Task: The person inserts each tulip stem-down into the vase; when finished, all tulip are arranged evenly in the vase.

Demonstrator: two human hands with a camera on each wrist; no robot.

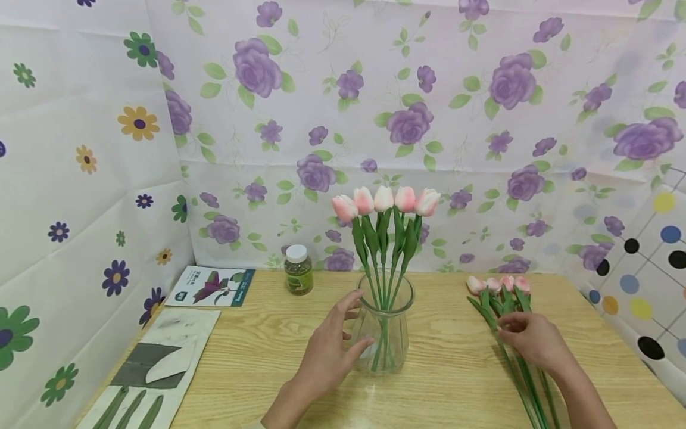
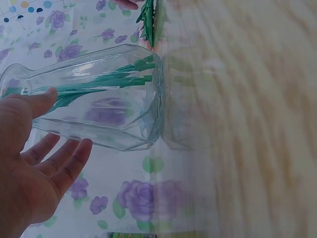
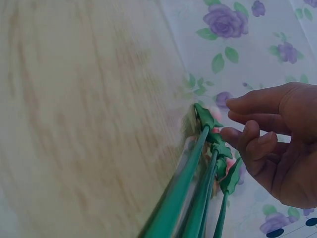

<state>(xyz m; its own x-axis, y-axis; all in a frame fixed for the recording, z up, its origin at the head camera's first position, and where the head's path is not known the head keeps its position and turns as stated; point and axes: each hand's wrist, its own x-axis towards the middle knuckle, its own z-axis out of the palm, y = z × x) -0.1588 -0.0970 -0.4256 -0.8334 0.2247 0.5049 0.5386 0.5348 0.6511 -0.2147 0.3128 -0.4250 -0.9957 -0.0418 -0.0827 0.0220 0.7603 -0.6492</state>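
White cloth with coloured daisies [image 1: 59,155]: hangs far to the left of the clear faceted glass vase [image 1: 398,348].
Flat white-and-grey printed sheet [image 1: 152,360]: left of the vase, with three long green shapes at its near end.
White-and-blue printed card with a dark purple flower [image 1: 214,286]: left of the vase and farther back, just beyond the sheet.
Small clear jar with white lid and green label [image 1: 298,277]: upright, behind and left of the vase.
Left hand [image 1: 329,351]: at the vase's left side, thumb and fingers spread well apart in a loose curve, gripping nothing; whether a fingertip touches the glass, I cannot tell.
Vase: upright on the light wood-grain table [image 1: 252,357], before a white cloth with purple roses [image 1: 407,125].
Five pink-and-white tulips with green stems [image 1: 383,238]: standing in the vase, blooms above its rim.
Loose pink-and-white tulips [image 1: 506,304]: lying right of the vase, four blooms visible at the far end.
Right hand [image 1: 536,342]: right of the vase, over the loose tulips, fingers bent, a gap between thumb and forefinger, nothing gripped; contact cannot be told.
White cloth with coloured dots [image 1: 640,283]: far right of the vase.
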